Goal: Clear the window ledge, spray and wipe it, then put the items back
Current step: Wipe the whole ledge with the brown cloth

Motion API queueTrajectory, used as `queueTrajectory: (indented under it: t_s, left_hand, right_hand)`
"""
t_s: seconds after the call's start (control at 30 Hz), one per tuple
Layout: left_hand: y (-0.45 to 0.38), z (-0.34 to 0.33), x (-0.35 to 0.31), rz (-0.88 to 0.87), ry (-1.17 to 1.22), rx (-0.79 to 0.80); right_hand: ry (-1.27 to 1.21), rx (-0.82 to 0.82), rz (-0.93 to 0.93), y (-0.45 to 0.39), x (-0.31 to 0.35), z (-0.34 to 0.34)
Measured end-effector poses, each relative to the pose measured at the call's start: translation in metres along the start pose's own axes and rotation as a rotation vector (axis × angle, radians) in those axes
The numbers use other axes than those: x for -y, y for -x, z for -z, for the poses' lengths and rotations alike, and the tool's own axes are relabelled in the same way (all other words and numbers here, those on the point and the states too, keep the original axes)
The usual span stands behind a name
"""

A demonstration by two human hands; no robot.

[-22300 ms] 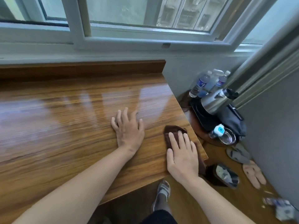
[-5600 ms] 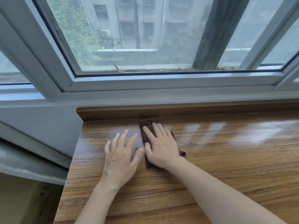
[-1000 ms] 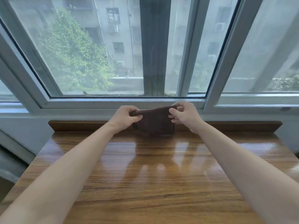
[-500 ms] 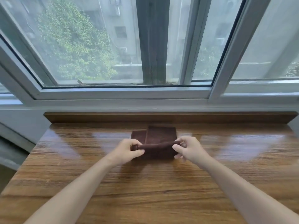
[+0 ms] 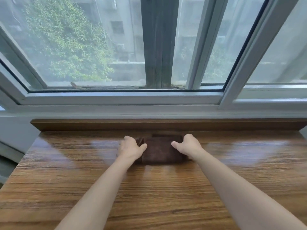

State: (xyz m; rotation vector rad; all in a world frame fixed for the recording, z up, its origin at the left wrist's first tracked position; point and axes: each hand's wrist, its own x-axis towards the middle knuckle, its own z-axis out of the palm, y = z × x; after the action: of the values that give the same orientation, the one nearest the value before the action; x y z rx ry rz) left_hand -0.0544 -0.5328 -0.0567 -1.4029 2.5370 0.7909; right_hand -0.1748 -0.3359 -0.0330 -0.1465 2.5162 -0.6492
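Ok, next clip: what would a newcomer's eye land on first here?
A folded brown cloth lies on the glossy wooden ledge near its back edge, with the left hand and right hand on its two ends. Above, a wide white-framed window shows a green tree.

A: Both ends of the dark brown folded cloth (image 5: 159, 151) lie under the hands; the fingertips are tucked out of sight.

B: Can't tell if the left hand (image 5: 131, 149) or right hand (image 5: 188, 146) grips or presses. The glossy wooden ledge (image 5: 66, 171) is cut off at both sides and the bottom.
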Motion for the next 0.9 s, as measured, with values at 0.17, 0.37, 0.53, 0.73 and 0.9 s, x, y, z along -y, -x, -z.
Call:
queueTrajectory:
  t_s: [0.17, 0.37, 0.53, 0.73, 0.9]
  left_hand:
    - [0.008, -0.011, -0.010, 0.026, 0.120, 0.052]
    - [0.018, -0.015, -0.022, -0.137, 0.106, -0.049]
    - [0.017, -0.016, -0.045, -0.211, 0.304, -0.010]
    - [0.016, -0.020, -0.045, -0.140, 0.112, -0.001]
    - [0.012, -0.011, -0.034, -0.097, 0.154, 0.045]
  right_hand:
    - [-0.115, -0.038, -0.055, 0.007, 0.014, -0.015]
    - [-0.218, -0.130, 0.030, 0.001, -0.002, -0.011]
    - [-0.326, -0.208, 0.058, -0.011, -0.017, 0.013]
    - [-0.275, -0.112, 0.049, -0.026, -0.019, 0.013]
    - [-0.256, -0.165, 0.033, -0.028, -0.023, 0.014]
